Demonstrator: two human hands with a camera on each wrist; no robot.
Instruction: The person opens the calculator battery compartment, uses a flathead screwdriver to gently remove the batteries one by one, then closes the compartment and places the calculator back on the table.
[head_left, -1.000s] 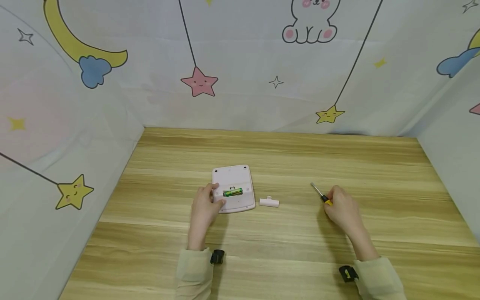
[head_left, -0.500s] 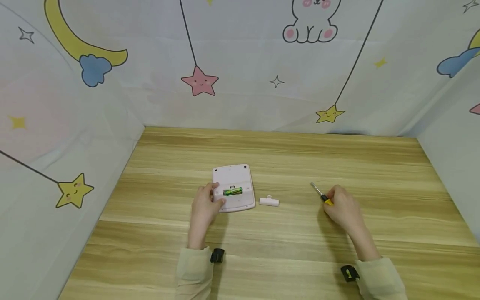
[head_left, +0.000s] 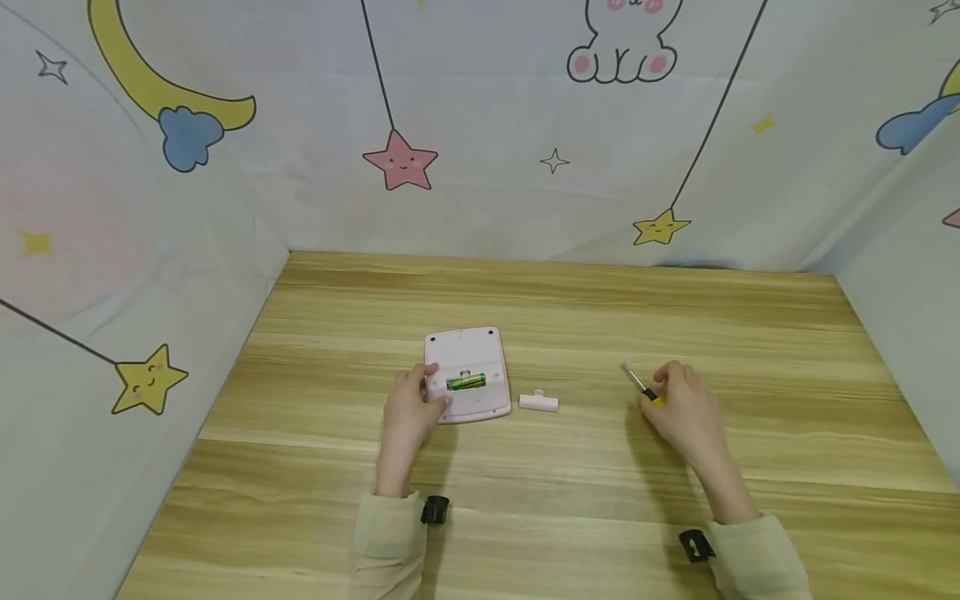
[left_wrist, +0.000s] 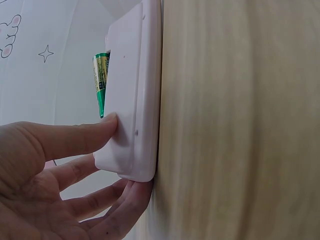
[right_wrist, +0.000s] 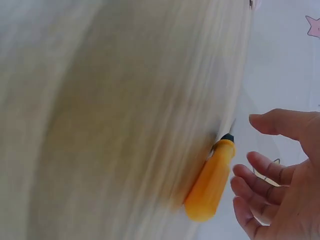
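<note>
Nearer the left edge of the surface (head_left: 585, 517), I hold the pale device (head_left: 471, 357) by its left side in my left grip (head_left: 408, 408); my right grip (head_left: 690, 408), fingers parted, is just beside the screwdriver (right_wrist: 207, 189).

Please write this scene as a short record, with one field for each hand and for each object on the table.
left hand: holds the edge of the pale pink device, thumb on top
right hand: fingers loose beside the screwdriver, not gripping it
pale pink device: on the wooden table, compartment uncovered
green battery: at the compartment, jutting above the surface
small tabbed cover: off, right of the device
screwdriver: yellow handle, lying on the table
</note>
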